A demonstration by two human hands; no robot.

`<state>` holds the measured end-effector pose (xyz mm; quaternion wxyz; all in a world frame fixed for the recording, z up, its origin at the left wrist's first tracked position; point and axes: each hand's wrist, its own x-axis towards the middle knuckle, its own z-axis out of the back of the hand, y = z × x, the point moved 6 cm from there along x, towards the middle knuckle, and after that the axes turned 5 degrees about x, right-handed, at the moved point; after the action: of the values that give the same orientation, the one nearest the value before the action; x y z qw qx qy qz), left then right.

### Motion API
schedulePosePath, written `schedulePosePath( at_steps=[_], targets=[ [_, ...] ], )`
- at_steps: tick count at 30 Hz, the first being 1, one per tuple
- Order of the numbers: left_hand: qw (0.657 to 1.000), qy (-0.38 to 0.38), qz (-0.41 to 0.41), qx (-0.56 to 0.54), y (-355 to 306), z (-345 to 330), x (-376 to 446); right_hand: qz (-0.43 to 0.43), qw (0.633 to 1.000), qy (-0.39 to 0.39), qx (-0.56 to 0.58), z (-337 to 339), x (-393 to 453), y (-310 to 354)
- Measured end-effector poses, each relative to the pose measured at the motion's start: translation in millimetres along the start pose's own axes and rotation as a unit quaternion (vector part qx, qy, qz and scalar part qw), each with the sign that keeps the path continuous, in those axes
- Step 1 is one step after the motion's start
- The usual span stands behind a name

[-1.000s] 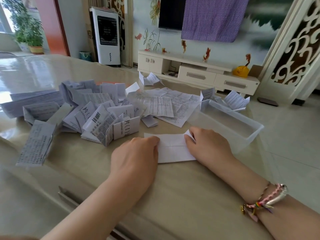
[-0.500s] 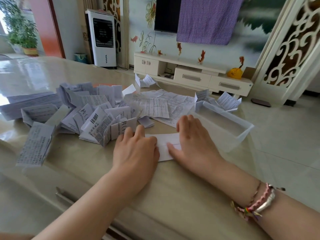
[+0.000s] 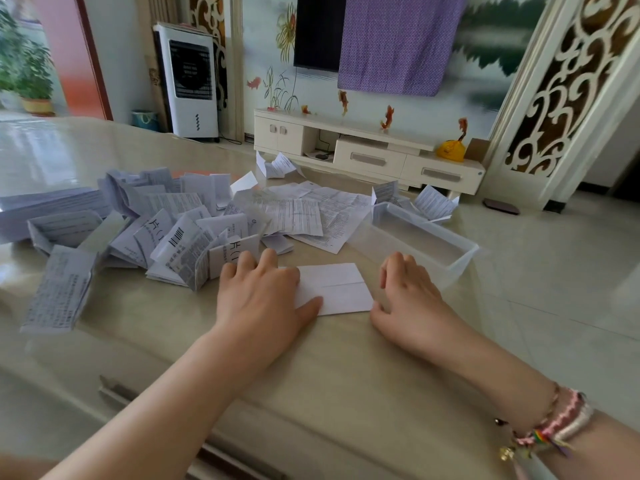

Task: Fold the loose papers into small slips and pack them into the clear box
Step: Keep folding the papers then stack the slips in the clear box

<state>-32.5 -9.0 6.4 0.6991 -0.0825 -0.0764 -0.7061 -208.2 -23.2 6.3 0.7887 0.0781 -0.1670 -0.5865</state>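
A white folded paper (image 3: 341, 289) lies flat on the beige table (image 3: 311, 368) in front of me. My left hand (image 3: 263, 296) rests palm down on its left end, fingers spread and straight. Just off the paper's right edge, my right hand (image 3: 408, 299) sits on the table with fingers loosely bent and the thumb near the paper's corner. The clear box (image 3: 419, 240) stands behind my right hand and looks empty. A heap of folded printed slips (image 3: 166, 233) fills the left, with flat printed sheets (image 3: 311, 216) behind the paper.
More folded slips (image 3: 429, 202) lie behind the box near the table's far edge. A stack of papers (image 3: 45, 206) sits at the far left. A drawer handle (image 3: 114, 393) shows under the table's front edge. Beyond the table are a TV cabinet (image 3: 370, 154) and tiled floor.
My right hand slid off the white paper to its right edge, uncovering it. My left hand stayed pressing the paper's left end. The view shifted slightly.
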Motion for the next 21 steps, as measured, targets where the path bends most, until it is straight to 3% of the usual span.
schedulePosePath(
  at_steps=[6, 9, 12, 17, 21],
  targets=[
    [1.000, 0.026, -0.018, -0.002, 2, -2, -3, 0.004, 0.999, 0.007, 0.034, -2, 1, -7],
    [0.997, 0.066, -0.029, -0.012, 7, -7, -2, 0.072, 0.996, -0.017, 0.055, 0, 0, 3],
    [0.993, 0.103, -0.049, -0.012, 11, -12, -2, 0.152, 0.983, 0.013, 0.104, 0, 0, 17],
    [0.989, 0.124, -0.085, -0.012, 15, -18, -5, 0.210, 0.972, 0.093, 0.045, -4, 5, 19],
    [0.986, 0.119, -0.108, -0.035, 19, -16, -7, 0.256, 0.962, 0.080, -0.041, 1, 8, 21]
  ],
)
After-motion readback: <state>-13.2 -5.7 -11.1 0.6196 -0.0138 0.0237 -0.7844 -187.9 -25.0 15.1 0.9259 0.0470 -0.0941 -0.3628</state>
